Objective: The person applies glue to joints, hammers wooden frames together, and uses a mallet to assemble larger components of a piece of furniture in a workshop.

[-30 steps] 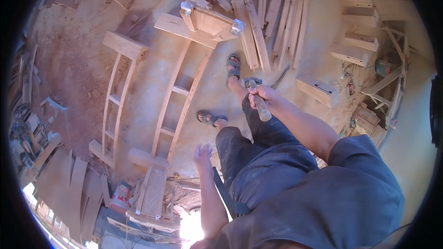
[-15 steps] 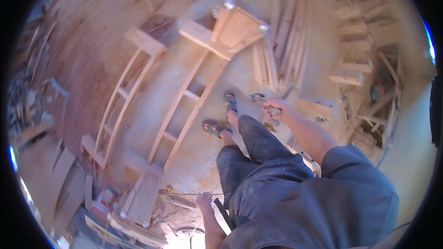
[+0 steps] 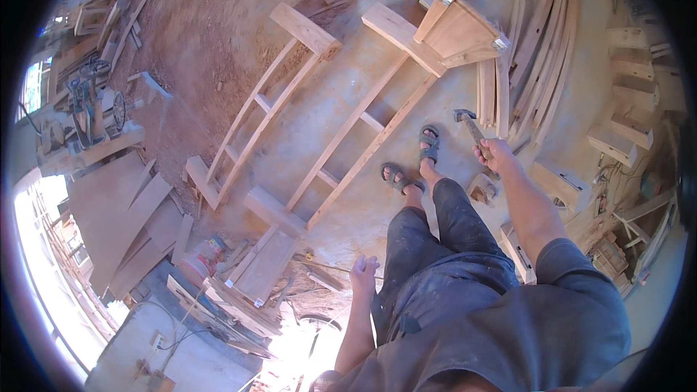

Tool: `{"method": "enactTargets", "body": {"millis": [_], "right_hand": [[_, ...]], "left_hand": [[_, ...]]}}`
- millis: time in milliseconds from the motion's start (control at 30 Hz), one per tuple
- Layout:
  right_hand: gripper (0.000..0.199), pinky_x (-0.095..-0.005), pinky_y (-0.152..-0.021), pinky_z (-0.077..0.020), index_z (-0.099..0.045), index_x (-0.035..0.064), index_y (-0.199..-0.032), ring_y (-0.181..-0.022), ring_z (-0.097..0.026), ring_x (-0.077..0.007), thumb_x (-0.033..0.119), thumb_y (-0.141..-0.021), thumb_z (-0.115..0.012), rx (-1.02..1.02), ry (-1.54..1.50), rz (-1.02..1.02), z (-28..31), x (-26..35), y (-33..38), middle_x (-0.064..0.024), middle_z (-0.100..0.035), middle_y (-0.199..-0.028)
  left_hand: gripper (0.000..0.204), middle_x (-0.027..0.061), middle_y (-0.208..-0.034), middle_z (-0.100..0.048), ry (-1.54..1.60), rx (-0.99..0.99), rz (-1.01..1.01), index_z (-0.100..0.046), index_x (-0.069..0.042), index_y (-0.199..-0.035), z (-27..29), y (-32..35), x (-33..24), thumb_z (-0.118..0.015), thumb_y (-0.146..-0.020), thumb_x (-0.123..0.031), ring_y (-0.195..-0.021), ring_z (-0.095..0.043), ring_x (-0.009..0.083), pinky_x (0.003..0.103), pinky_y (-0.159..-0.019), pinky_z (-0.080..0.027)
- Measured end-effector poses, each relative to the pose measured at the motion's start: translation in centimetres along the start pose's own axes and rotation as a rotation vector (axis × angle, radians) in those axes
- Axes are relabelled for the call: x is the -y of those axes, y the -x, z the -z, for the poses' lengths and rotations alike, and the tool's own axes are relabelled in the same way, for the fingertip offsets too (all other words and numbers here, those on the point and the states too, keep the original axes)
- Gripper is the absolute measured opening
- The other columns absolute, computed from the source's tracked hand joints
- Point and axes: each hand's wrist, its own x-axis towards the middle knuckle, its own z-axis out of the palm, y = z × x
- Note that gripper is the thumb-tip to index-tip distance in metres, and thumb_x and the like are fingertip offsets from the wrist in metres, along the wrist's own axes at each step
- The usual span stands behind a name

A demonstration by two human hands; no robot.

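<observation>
We stand over the ladder-like wooden frame (image 3: 348, 138) at frame centre, right hand (image 3: 497, 156) gripping a hammer (image 3: 470, 127) right of centre, left hand (image 3: 363, 274) empty and loosely curled, seemingly between blows.

wooden-handled hammer (image 3: 472, 128) in right-hand grip, metal head forward

Pale tan wooden frames (image 3: 341, 131), dark (dusty) grey trousers (image 3: 435, 261).

A dusty workshop floor (image 3: 218, 43) carries two ladder-like wooden frames (image 3: 348, 131) side by side at centre, curved slats (image 3: 537, 51) stacked toward one o'clock, flat boards (image 3: 116, 210) at nine.
</observation>
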Motion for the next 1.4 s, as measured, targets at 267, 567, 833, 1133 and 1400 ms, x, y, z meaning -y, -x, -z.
{"method": "enactTargets", "body": {"millis": [267,567,833,1133,1400], "right_hand": [[0.013,-0.0347,-0.042,-0.0445,-0.065,0.0002,-0.083,-0.054,-0.063,-0.0209,0.008,-0.083,-0.055,-0.253,0.8,0.157,4.3,-5.6,-1.2,-0.0133,-0.065,-0.067],[0.015,-0.0339,-0.046,-0.0492,-0.065,-0.0014,-0.086,-0.053,-0.064,-0.0191,0.01,-0.086,-0.055,-0.145,0.871,0.207,-4.4,-3.7,-1.3,-0.0122,-0.066,-0.068],[0.02,-0.0307,-0.046,-0.0482,-0.065,0.0019,-0.103,-0.059,-0.064,-0.0184,0.007,-0.087,-0.055,-0.19,0.551,0.328,-23.8,0.9,-0.4,-0.0128,-0.068,-0.082],[0.022,-0.0349,-0.055,-0.0507,-0.063,0.0047,-0.109,-0.068,-0.066,-0.021,0.008,-0.088,-0.057,0.104,0.352,0.17,-49.4,-3.4,-4.1,-0.0105,-0.066,-0.08],[0.025,-0.0414,-0.07,-0.0558,-0.061,0.0038,-0.113,-0.084,-0.068,-0.0291,0.014,-0.091,-0.057,0.04,0.323,-0.011,-70.7,-5.0,-8.0,-0.0159,-0.068,-0.1]], "left_hand": [[0.058,0.0196,-0.107,-0.069,-0.381,-0.133,-0.151,-0.047,0.015,-0.132,2.1,-2.4,-7.2,-0.058,-0.089,-0.022,-0.093,-0.067,0.0221,0.031,-0.084,-0.05],[0.053,0.0201,-0.117,-0.065,-0.436,-0.208,-0.106,-0.055,0.009,-0.129,8.0,-6.0,-18.4,-0.061,-0.087,-0.023,-0.11,-0.061,0.0219,0.033,-0.095,-0.046],[0.048,0.0196,-0.109,-0.068,-0.359,-0.056,-0.203,-0.06,0.007,-0.122,18.3,-22.3,-20.3,-0.062,-0.087,-0.026,-0.106,-0.063,0.026,0.035,-0.094,-0.046],[0.028,0.0114,-0.1,-0.065,0.457,-0.068,0.036,-0.061,0.003,-0.111,32.0,-38.9,-28.8,-0.062,-0.089,-0.014,-0.094,-0.063,0.0219,0.031,-0.082,-0.049],[0.068,0.0061,-0.091,-0.061,0.384,-0.159,0.201,-0.034,0.007,-0.145,40.1,-48.2,-21.6,-0.064,-0.085,-0.009,-0.088,-0.061,0.0156,0.028,-0.077,-0.048]]}}
